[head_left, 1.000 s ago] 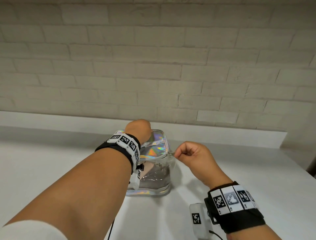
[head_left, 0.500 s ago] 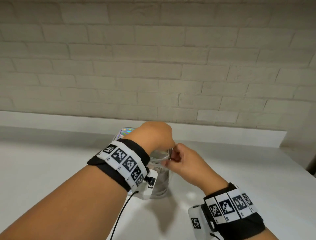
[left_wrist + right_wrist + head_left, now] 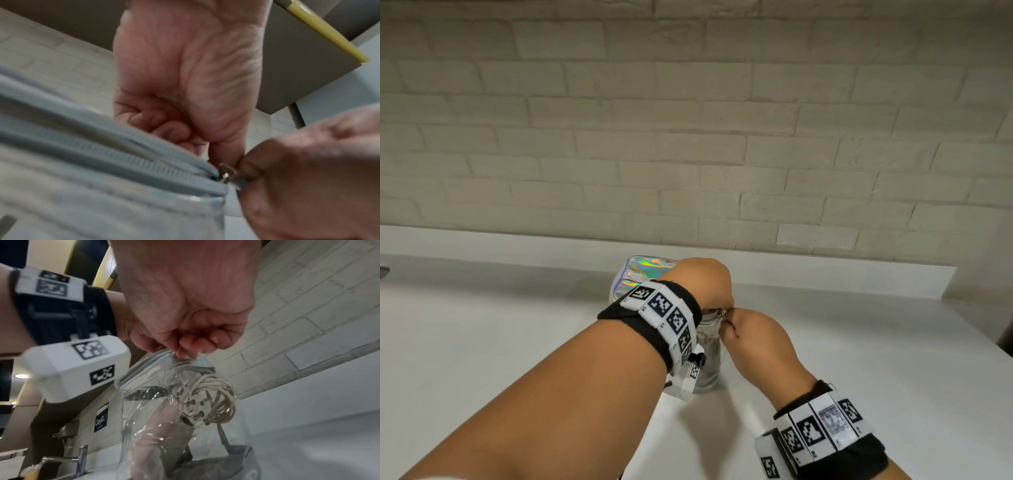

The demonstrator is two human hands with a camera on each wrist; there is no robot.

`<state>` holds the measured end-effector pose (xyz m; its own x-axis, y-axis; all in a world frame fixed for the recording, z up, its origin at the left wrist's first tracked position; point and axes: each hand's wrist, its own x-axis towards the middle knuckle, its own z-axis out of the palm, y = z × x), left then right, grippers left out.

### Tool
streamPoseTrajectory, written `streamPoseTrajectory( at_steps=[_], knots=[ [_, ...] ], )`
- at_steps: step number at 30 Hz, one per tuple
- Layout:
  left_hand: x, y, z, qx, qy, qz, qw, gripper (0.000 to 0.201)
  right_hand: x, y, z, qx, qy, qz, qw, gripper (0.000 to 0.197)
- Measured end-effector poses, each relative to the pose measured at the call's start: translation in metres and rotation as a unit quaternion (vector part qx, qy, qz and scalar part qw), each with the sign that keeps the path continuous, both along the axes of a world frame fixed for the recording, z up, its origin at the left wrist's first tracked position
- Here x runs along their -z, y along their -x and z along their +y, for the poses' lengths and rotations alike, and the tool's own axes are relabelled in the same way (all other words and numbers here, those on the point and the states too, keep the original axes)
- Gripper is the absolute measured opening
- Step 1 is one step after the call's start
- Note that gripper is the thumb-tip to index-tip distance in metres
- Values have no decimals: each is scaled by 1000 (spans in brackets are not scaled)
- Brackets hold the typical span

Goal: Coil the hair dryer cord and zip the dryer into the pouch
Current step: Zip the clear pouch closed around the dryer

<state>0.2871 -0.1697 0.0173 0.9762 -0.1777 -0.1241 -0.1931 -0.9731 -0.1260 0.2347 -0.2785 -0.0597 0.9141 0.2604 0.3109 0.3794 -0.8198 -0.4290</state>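
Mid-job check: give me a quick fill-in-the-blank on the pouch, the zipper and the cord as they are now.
1. The right hand pinches the zipper ____ at the pouch's end.
2. The coiled cord lies ____ the clear pouch.
3. The left hand grips the pouch's ____ edge.

Missing: pull; inside; top

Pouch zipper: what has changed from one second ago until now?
The right hand, pinching the zipper pull, drew it toward the person to the near end of the pouch. The left hand shifted to that corner. The pouch stayed standing on the counter.
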Motion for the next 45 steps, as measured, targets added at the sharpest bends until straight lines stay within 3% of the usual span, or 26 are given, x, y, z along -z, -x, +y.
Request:
streamPoseTrajectory(
  at_steps=[6, 13, 19, 21, 23, 26, 28, 30, 31, 34, 36, 40, 45],
  knots=[
    [6, -13, 1, -36, 64, 20, 997, 25, -12, 3, -8, -45, 1, 5, 999, 36],
    [10, -14, -3, -62, 106, 6, 992, 37, -7, 13, 17, -109, 61, -15, 992, 19],
    [6, -4, -2, -54, 193, 44, 979, 26, -18, 11, 31, -185, 102, 16, 977, 20],
    [-2, -2, 16, -67, 288, 15, 955, 28, -34, 9, 27, -191, 107, 16, 976, 27],
    [-8, -4, 50, -98, 328, -110, 933, 30, -53, 0, 18, -172, 51, 5, 984, 27],
    [-3, -10, 109, -166, 415, -203, 871, 34, -75, -19, 11, -119, -13, -33, 992, 14],
    [14, -11, 130, -231, 527, -128, 808, 39, -79, -32, 15, -98, -28, -30, 994, 11],
    [29, -7, 130, -268, 664, -36, 697, 38, -77, -46, 25, -95, -37, -19, 995, 15],
    [37, -8, 128, -275, 693, -28, 666, 35, -76, -52, 31, -96, -37, -15, 995, 20],
    [50, -13, 118, -269, 748, -17, 607, 31, -70, -68, 50, -99, 17, 14, 995, 37],
    [53, -13, 109, -259, 767, 3, 587, 27, -63, -79, 58, -95, 88, 44, 991, 45],
    [57, -11, 94, -257, 756, 35, 601, 17, -49, -94, 60, -51, 165, 84, 981, 47],
    [66, -6, 88, -224, 754, 97, 610, 18, -43, -99, 57, -40, 143, 75, 986, 37]
  ],
)
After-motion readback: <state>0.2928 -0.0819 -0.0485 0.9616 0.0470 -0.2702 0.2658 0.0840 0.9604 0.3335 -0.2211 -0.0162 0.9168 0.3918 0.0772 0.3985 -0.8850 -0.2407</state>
